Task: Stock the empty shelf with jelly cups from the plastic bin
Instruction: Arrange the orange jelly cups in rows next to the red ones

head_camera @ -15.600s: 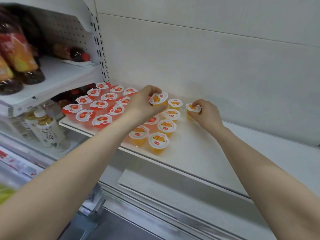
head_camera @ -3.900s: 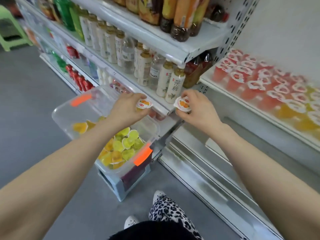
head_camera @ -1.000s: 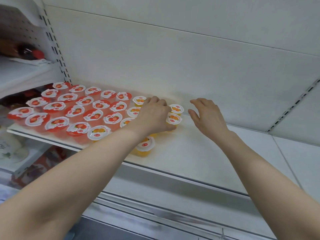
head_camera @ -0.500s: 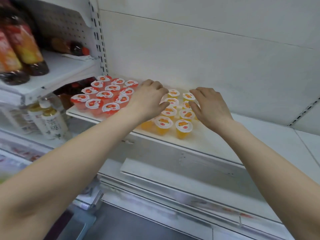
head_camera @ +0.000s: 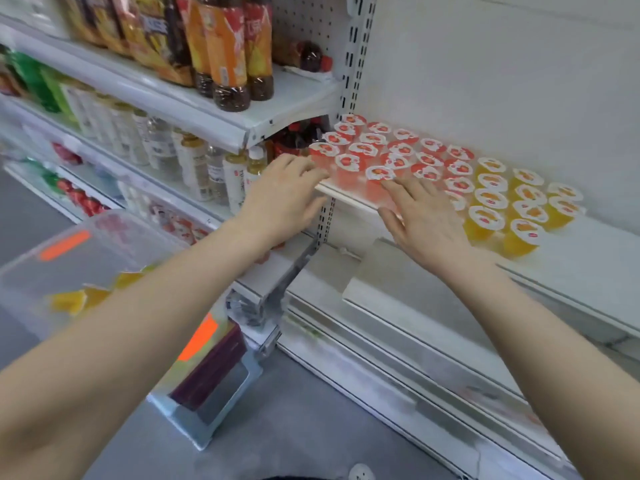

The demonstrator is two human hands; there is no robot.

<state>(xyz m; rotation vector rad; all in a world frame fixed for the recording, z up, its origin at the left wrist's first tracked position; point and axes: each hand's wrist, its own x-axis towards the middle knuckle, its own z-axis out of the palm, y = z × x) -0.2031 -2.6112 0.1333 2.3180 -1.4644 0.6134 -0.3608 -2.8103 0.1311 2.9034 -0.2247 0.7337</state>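
Rows of red jelly cups point(head_camera: 381, 150) and, to their right, orange jelly cups point(head_camera: 512, 206) stand on the white shelf point(head_camera: 595, 258). My left hand point(head_camera: 284, 199) hovers off the shelf's left front corner, fingers spread, holding nothing. My right hand point(head_camera: 422, 216) is spread flat in front of the cups at the shelf's front edge, also holding nothing. The clear plastic bin point(head_camera: 86, 268) with orange latches sits low at the left, yellow and orange cups inside; my left forearm covers part of it.
Left shelves carry drink bottles point(head_camera: 221, 53) above and pale bottles point(head_camera: 194, 168) below. A perforated upright point(head_camera: 353, 64) divides the bays. The bin rests on a grey step stool point(head_camera: 207, 400) on the grey floor. Bare shelf surface extends right of the orange cups.
Both hands have left the cups and drawn back toward the shelf's front edge, now holding nothing. My view has swung left and down, bringing the bin into sight.
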